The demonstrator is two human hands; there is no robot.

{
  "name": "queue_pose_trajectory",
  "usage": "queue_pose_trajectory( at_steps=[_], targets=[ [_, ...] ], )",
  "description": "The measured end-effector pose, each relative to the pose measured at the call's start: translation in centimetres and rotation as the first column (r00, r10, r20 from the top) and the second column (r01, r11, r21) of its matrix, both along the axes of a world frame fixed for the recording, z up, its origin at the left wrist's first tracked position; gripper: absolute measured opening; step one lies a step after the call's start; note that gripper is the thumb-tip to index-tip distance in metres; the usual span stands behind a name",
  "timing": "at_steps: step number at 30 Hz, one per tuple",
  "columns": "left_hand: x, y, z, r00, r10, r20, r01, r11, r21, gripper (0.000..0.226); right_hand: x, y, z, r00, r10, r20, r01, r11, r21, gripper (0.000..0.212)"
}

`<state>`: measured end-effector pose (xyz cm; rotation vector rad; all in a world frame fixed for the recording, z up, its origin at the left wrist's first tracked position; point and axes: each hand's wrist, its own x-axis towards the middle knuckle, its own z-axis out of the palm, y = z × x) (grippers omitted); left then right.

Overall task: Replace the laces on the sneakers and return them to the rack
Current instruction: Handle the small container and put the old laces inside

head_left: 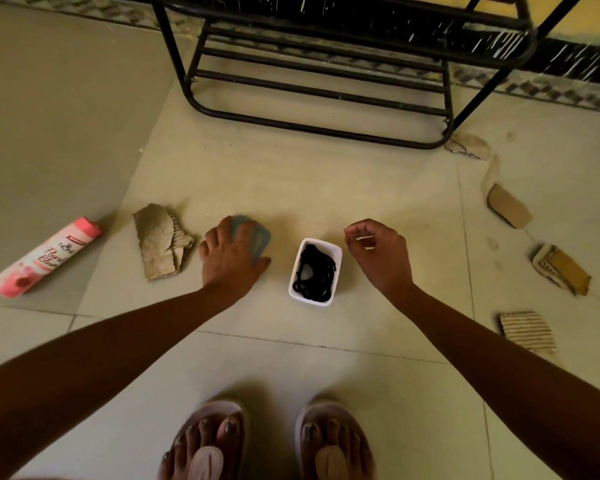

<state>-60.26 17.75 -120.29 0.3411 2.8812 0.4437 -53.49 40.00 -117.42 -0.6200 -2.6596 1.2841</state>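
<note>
A small white tub [336, 252] stands on the floor tiles between my hands, with a tangle of black laces [314, 271] inside it. My left hand [231, 258] lies over a pale blue lid [262, 237] on the floor to the left of the tub, its fingers curled over the far edge and the thumb at the near edge. To the right of the tub and just above the floor, my right hand [378, 252] hovers with loosely curled fingers that hold nothing. The black metal shoe rack [319, 95] stands ahead, its lower bars bare. No sneakers are in view.
A pink spray can [45, 258] lies at the left. Torn cardboard pieces lie beside my left hand [161, 242] and along the right side [508, 206]. My sandalled feet [267, 441] are at the bottom edge. A patterned wall base runs behind the rack.
</note>
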Motion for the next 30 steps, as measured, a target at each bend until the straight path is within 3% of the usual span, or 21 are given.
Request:
queue_pose_trajectory(
  at_steps=[3, 6, 9, 11, 13, 15, 18, 20, 23, 27, 30],
  targets=[
    [-0.7, -0.3, 0.4, 1.000, -0.026, -0.014, 0.026, 0.999, 0.041, 0.076, -0.1, -0.2, 0.2, 1.000, -0.006, -0.008, 0.006, 1.000, -0.022, 0.016],
    [-0.9, 0.6, 1.6, 0.998, 0.032, 0.047, -0.046, 0.937, 0.347, 0.077, -0.4, -0.6, 0.5, 1.000, 0.008, -0.011, -0.009, 0.996, -0.087, 0.013],
    [-0.3, 2.7, 4.1, 0.960, -0.032, 0.278, -0.188, 0.664, 0.723, 0.042, -1.1, -1.2, 1.0, 0.998, 0.052, 0.021, -0.045, 0.966, -0.256, 0.021],
    [0.3, 4.3, 5.5, 0.890, -0.113, 0.442, -0.347, 0.460, 0.817, 0.014, -1.4, -1.9, 1.7, 0.996, 0.045, 0.075, 0.000, 0.860, -0.510, 0.031],
    [0.8, 5.5, 6.4, 0.842, -0.128, 0.524, -0.445, 0.386, 0.808, 0.016, -1.5, -2.4, 2.3, 0.995, 0.017, 0.095, 0.048, 0.762, -0.646, 0.032],
    [1.0, 5.7, 6.3, 0.827, -0.097, 0.553, -0.468, 0.428, 0.774, 0.015, -1.3, -2.2, 2.6, 0.995, -0.028, 0.098, 0.087, 0.735, -0.672, 0.030],
    [0.8, 4.7, 4.7, 0.907, -0.029, 0.419, -0.288, 0.683, 0.672, 0.007, -0.9, -1.6, 2.1, 0.986, -0.078, 0.148, 0.154, 0.773, -0.616, 0.026],
    [1.1, 4.2, 4.0, 0.927, -0.038, 0.374, -0.209, 0.775, 0.597, 0.012, -0.3, -1.5, 0.9, 0.973, -0.118, 0.198, 0.203, 0.845, -0.496, 0.018],
    [1.4, 3.8, 3.3, 0.943, -0.045, 0.331, -0.148, 0.832, 0.535, 0.018, 0.6, -1.8, -1.1, 0.954, -0.170, 0.247, 0.246, 0.915, -0.319, 0.009],
    [1.5, 3.7, 2.6, 0.937, -0.053, 0.344, -0.112, 0.889, 0.443, 0.038, 0.9, -2.6, -1.6, 0.947, -0.177, 0.270, 0.247, 0.935, -0.253, 0.021],
    [1.9, 3.8, 2.5, 0.910, -0.061, 0.411, -0.152, 0.872, 0.466, 0.037, 0.8, -3.1, -1.4, 0.961, -0.133, 0.243, 0.193, 0.950, -0.245, 0.021]
  ],
)
